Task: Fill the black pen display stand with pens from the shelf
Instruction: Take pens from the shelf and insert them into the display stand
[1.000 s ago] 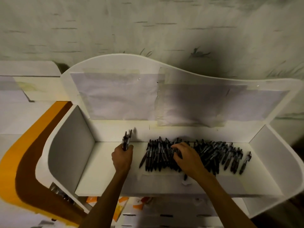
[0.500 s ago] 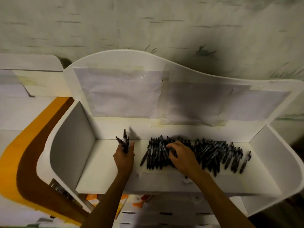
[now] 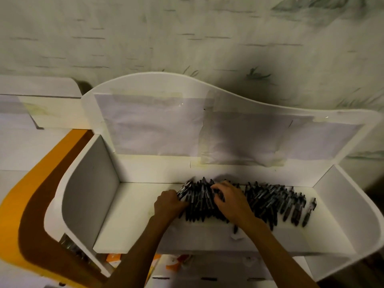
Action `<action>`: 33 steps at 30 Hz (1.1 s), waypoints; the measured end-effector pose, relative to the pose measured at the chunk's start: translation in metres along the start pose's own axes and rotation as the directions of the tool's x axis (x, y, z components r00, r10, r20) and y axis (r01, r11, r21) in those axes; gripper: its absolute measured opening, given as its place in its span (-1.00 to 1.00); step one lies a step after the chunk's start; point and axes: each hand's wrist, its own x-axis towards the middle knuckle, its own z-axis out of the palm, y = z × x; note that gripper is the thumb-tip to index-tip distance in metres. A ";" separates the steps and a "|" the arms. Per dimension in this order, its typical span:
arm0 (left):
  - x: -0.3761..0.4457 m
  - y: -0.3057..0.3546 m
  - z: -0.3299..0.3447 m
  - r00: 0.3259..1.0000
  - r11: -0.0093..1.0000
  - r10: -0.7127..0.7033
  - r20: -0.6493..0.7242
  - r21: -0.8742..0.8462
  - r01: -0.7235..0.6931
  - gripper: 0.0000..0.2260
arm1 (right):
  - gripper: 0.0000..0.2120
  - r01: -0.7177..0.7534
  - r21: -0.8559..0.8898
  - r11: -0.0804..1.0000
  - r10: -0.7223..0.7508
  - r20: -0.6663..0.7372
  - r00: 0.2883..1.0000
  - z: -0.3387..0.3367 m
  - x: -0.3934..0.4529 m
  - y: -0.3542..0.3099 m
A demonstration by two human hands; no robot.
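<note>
Pens: a loose heap of black pens (image 3: pixel 259 201) lay on the white shelf (image 3: pixel 133 221), spread from its middle toward the right end, most of them lying roughly front to back.
Stray pen: one pen (image 3: pixel 309 212) lay a little apart at the right edge of the heap.
Handling: these looked like light, stiff plastic pens; smooth barrels would probably roll and slip against each other, so a bundle would be safer gripped around the middle of the barrels than by the tips or clips. This was a judgement only.
Fragility: likely sturdy enough for a firm squeeze, though the clips might snag on neighbours when lifted.
Left hand: the left hand (image 3: pixel 169 204) was at the left edge of the heap, its fingers curled around a small bunch of pens (image 3: pixel 184 190) that stuck out beyond the knuckles.
Right hand: the right hand (image 3: pixel 230 201) rested on top of the heap, fingers (image 3: pixel 217 187) bent down among the pens; whether they pinched one could not be told.
Count of pens: several dozen by appearance; overlap and blur prevented an exact count.
Count in left hand: a few, number unclear.
Count of hands: two.
Shelf count: one open shelf compartment held all the pens.
Display stand: the black pen display stand was not in view.
</note>
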 end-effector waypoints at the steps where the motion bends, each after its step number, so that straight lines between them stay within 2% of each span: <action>1: 0.001 0.001 -0.001 1.000 1.000 -0.007 0.002 0.008 0.007 -0.61 | -0.72 0.003 0.003 1.000 -0.003 0.000 1.000 0.001 0.000 -0.001; 4: 0.002 0.006 -0.005 1.000 0.998 -0.024 -0.002 0.060 0.024 -0.59 | -0.74 0.003 0.005 1.000 -0.003 0.004 1.000 0.004 -0.001 -0.001; 10: 0.002 0.003 -0.012 0.996 0.974 -0.088 -0.005 0.207 0.087 -0.67 | -0.75 0.017 0.008 1.000 -0.017 0.000 1.000 0.003 -0.002 -0.002; 14: 0.000 -0.014 -0.016 0.984 0.965 -0.171 -0.043 0.195 0.177 -0.73 | -0.76 0.025 0.007 1.000 -0.025 -0.011 1.000 0.002 -0.001 -0.003; 16: -0.004 -0.019 -0.015 0.977 0.972 -0.190 -0.099 0.122 0.201 -0.74 | -0.77 0.025 0.009 1.000 -0.024 -0.017 1.000 0.002 0.000 -0.003; 19: -0.010 -0.023 -0.013 0.954 0.978 -0.199 -0.224 -0.100 0.180 -0.86 | -0.76 0.020 0.013 1.000 -0.019 -0.016 1.000 0.002 -0.001 -0.003; 21: -0.012 -0.021 -0.014 0.930 0.964 -0.209 -0.302 -0.223 0.144 -0.87 | -0.74 0.018 0.021 1.000 -0.018 -0.008 1.000 0.003 -0.002 -0.004; 25: -0.014 -0.019 -0.011 0.887 0.937 -0.178 -0.426 -0.349 0.021 -0.91 | -0.73 0.023 0.022 0.999 -0.023 0.002 1.000 0.004 -0.001 -0.009; 29: -0.017 -0.013 -0.005 0.834 0.734 -0.209 -0.511 -0.646 -0.212 -0.83 | -0.73 0.016 0.004 1.000 -0.016 0.011 1.000 0.004 -0.001 -0.010; 31: -0.021 -0.013 -0.003 0.826 0.679 -0.225 -0.517 -0.691 -0.248 -0.82 | -0.73 0.012 -0.007 1.000 -0.012 0.012 1.000 0.003 -0.001 -0.010; 33: -0.025 -0.018 0.004 0.847 0.687 -0.233 -0.478 -0.697 -0.205 -0.85 | -0.73 0.017 -0.016 1.000 -0.016 0.012 1.000 0.002 -0.002 -0.010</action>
